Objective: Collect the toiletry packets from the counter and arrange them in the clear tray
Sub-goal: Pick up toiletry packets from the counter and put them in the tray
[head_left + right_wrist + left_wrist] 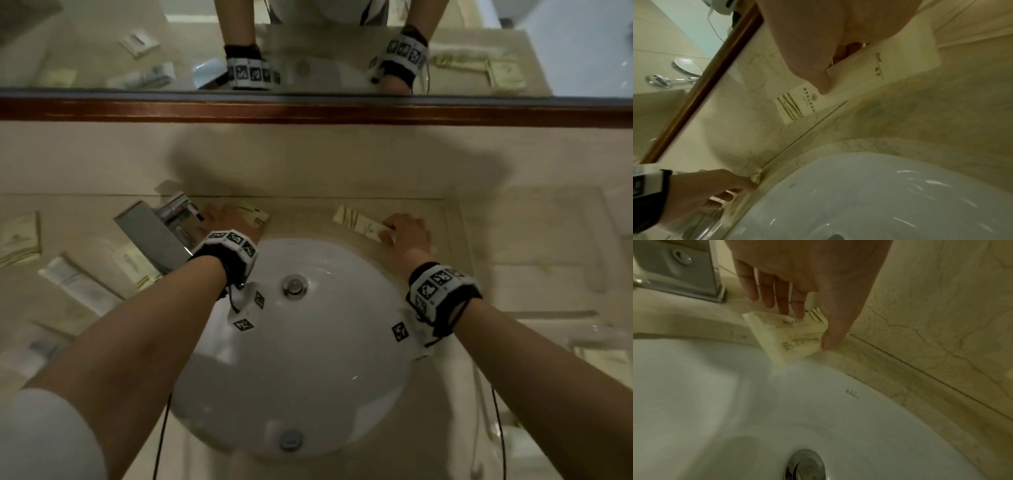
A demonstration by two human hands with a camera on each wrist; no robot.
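Two hands picking up packets behind a round white ceramic sink (308, 359).
Left hand (807, 272) pinches a crumpled cream packet (789, 339); right hand (828, 40) pinches a long cream striped packet (869, 78).

faucet (164, 233) left of sink (308, 359), packets (20, 236) far left

Materials and surface finish at the vanity

Basin (342, 342): glossy white ceramic. Faucet (164, 229) and drain plug (294, 286): polished chrome metal. Counter (513, 240): smooth beige veined marble. Mirror frame (308, 109): glossy red-brown wood. Flat packet (859, 81): matt cream paper, gold printed. Crumpled packet (789, 337): creased cream paper.
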